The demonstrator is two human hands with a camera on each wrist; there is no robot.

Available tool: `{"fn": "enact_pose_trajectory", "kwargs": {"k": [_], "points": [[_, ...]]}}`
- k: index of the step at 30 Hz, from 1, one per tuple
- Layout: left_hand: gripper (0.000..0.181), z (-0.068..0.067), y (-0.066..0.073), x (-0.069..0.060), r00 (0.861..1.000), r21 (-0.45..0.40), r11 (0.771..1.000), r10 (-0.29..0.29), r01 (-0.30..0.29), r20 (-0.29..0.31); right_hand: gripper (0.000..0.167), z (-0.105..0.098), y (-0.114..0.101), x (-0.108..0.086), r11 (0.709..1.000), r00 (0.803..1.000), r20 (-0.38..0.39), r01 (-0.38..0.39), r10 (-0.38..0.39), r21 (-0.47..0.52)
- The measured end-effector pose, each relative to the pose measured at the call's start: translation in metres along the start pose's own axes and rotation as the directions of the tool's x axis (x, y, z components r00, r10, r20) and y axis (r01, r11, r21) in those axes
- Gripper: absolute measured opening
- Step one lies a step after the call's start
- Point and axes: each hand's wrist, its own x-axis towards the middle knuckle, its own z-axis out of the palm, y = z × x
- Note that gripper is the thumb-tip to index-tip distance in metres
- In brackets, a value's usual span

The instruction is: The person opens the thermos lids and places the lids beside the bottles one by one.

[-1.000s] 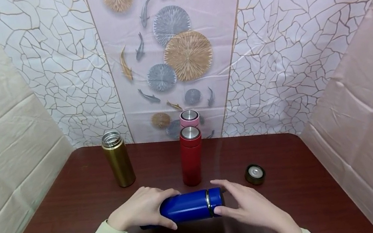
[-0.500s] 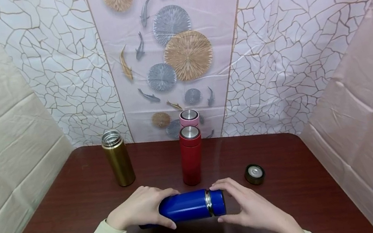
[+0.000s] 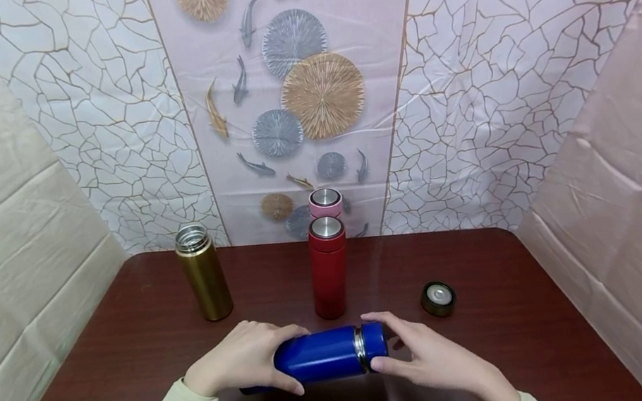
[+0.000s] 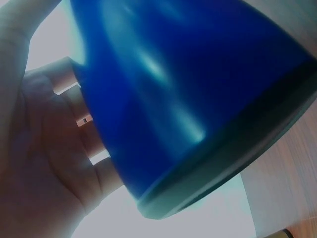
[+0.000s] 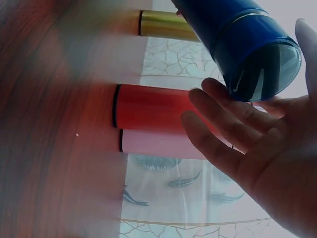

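A blue thermos bottle (image 3: 322, 356) lies sideways, held above the table, its body gripped by my left hand (image 3: 252, 357). Its dark base shows large in the left wrist view, with the left fingers (image 4: 67, 106) along its side. At the right end sits the blue lid (image 3: 374, 341), with a shiny metal ring between lid and body. My right hand (image 3: 428, 353) has the lid between thumb and index finger, while the other fingers (image 5: 213, 134) spread below it in the right wrist view. The lid's dark glossy top (image 5: 267, 72) faces the right palm.
A red thermos (image 3: 329, 274) stands just behind the blue one, with a pink thermos (image 3: 325, 202) partly hidden behind it. A lidless gold thermos (image 3: 203, 275) stands back left. A dark round lid (image 3: 439, 299) lies upturned to the right on the brown table (image 3: 513, 338).
My right thumb and index finger moved off the lid's edges, then came back onto it. More of the metal ring shows beside the lid than a second ago. My left hand stays in place.
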Motion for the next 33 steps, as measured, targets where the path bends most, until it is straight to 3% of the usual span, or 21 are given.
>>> {"fn": "enact_pose_trajectory", "kwargs": {"k": [3,11,17,25,30,33], "points": [[0.073,0.0005,0.0002,-0.0001,1.000,-0.006,1.000,0.000,0.000,0.007,0.063,0.0010,0.0011,-0.0001,1.000,1.000,0.018,-0.018,0.018,0.006],[0.072,0.0024,-0.0017,-0.0012,1.000,0.008,1.000,0.004,-0.004,-0.002,0.070,0.0018,-0.0039,-0.0023,0.997,0.999,-0.036,0.027,-0.030,-0.074],[0.073,0.0021,-0.0018,-0.0003,1.000,0.012,1.000,0.009,-0.009,-0.008,0.074,0.0028,-0.0010,-0.0016,1.000,1.000,-0.017,-0.004,0.004,-0.019],[0.072,0.0019,-0.0009,-0.0014,1.000,0.016,1.000,0.006,-0.006,-0.002,0.061,0.0062,0.0035,0.0025,0.998,0.999,0.031,-0.014,0.012,0.066],[0.074,0.0012,-0.0019,-0.0016,1.000,-0.008,1.000,-0.008,0.008,0.019,0.062,0.0055,0.0016,0.0035,0.999,0.999,0.010,-0.034,0.033,0.039],[0.075,0.0010,-0.0027,-0.0016,0.999,-0.021,1.000,-0.014,0.015,0.029,0.064,0.0055,0.0005,0.0036,1.000,1.000,-0.011,-0.009,0.009,0.001]]}}
